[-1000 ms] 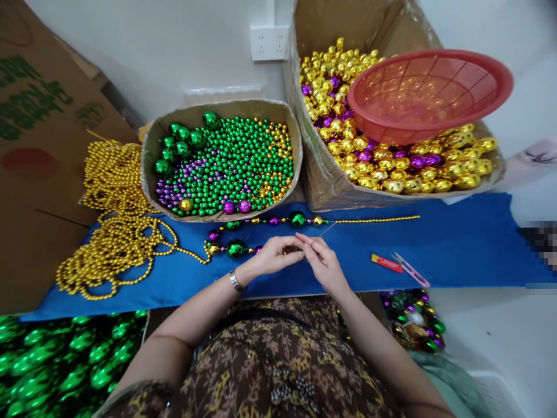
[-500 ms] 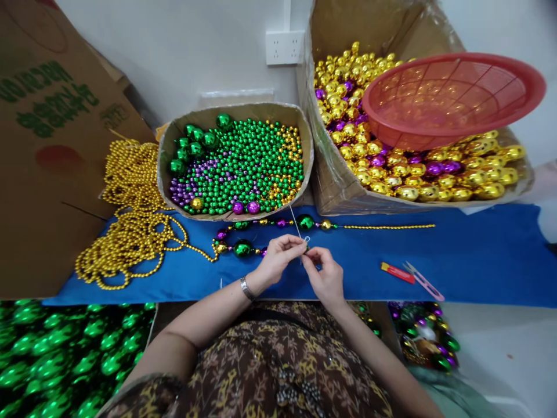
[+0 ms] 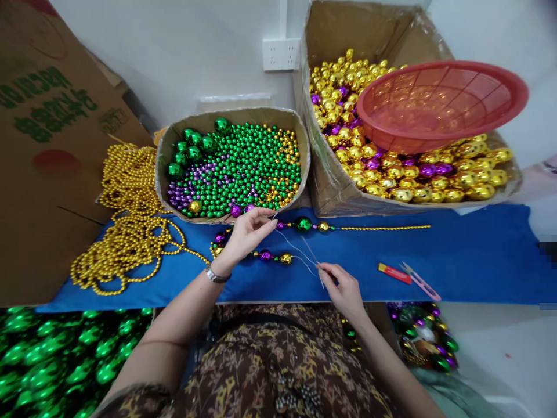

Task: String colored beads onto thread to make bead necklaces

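Note:
My left hand (image 3: 245,233) reaches forward to the front rim of the cardboard box of green, purple and gold beads (image 3: 300,136), fingertips pinched on a thin white thread (image 3: 292,247). My right hand (image 3: 343,287) stays near the table's front edge, pinching a needle (image 3: 314,261) on the same thread. Between the hands, on the blue cloth (image 3: 456,255), lies a strand of green, purple and gold beads (image 3: 300,224), ending in a thin gold bead line running right.
A large box of gold and purple balls (image 3: 404,180) stands at the back right with a red mesh basket (image 3: 439,104) on top. A gold bead chain pile (image 3: 126,220) lies left. A red lighter (image 3: 394,273) and pink snips (image 3: 420,281) lie right. Green balls (image 3: 56,360) fill the lower left.
My hands, together over the strand before, have come apart: the left moved forward to the bead box rim, the right drew back, and thread now stretches between them.

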Motion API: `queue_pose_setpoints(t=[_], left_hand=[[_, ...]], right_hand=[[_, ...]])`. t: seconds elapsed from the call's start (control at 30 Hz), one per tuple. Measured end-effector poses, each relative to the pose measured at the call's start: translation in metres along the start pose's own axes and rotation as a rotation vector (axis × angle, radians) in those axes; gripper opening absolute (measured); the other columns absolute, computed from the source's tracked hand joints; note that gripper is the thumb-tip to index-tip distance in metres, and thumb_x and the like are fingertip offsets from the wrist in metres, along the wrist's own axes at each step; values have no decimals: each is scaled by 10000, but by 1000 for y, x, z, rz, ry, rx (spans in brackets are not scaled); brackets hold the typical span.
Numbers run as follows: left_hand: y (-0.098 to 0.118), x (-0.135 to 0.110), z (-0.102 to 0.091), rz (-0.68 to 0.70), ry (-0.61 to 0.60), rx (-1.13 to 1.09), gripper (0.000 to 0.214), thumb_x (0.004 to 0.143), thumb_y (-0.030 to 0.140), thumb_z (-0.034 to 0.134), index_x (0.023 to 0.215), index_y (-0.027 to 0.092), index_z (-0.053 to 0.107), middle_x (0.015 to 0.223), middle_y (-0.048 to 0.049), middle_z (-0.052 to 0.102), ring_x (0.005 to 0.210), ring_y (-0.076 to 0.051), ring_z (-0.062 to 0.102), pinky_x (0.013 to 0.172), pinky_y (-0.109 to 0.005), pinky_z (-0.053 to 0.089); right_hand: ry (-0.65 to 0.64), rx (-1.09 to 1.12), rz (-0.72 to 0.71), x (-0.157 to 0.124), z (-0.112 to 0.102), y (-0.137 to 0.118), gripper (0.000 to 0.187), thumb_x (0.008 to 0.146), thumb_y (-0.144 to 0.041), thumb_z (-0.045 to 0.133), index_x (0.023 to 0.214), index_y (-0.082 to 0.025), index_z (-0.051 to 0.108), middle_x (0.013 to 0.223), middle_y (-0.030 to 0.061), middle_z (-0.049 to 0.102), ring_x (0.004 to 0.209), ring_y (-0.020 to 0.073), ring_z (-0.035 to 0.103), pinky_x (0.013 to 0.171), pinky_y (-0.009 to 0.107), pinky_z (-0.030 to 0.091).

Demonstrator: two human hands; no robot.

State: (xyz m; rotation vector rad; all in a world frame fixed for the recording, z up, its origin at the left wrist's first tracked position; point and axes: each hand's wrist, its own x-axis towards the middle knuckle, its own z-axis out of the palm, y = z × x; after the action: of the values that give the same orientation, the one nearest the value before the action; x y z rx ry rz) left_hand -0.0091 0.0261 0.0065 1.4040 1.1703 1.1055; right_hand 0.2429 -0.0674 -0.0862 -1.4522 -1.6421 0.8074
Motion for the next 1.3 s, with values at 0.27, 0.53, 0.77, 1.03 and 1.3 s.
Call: queue_pose_setpoints(t=[0.27,0.53,0.77,1.03,1.3], left_hand=[[0,-5,-24,56,-56,283,341,816,370,657,1073,148,621,781,-33,674,624,-112,586,560,-223,453],[14,24,-79,219,230,460,287,799,342,644,998,135,642,770,-34,652,649,-118,589,580,-233,460],[-4,52,-91,199,191,819,262,795,304,592,1001,167,678,867,-52,714,712,-167,629,676,-276,477],[-9,63,-82,167,120,878,260,785,228,571,1006,177,698,781,-23,706,716,-178,640,721,-278,483],[8,62,-88,246,213,979,345,835,248,562,1153,159,663,1237,-111,629,987,-214,637,866,-339,508]], right_hand=[[470,510,249,9,-11,14,363,777,-492,692,965,-187,636,951,67,678,647,106,593,583,244,512],[412,471,277,9,-1,3,389,776,-500,689,991,-178,653,919,68,677,630,106,584,571,250,523],[254,346,175,11,4,-13,371,832,-488,628,1042,-186,667,930,79,704,720,160,652,651,308,586],[189,250,97,8,12,-11,328,870,-456,595,1052,-195,673,958,80,708,708,163,656,628,294,569],[148,141,33,6,10,-16,275,895,-420,569,1035,-210,679,931,66,706,702,164,655,627,282,536]])
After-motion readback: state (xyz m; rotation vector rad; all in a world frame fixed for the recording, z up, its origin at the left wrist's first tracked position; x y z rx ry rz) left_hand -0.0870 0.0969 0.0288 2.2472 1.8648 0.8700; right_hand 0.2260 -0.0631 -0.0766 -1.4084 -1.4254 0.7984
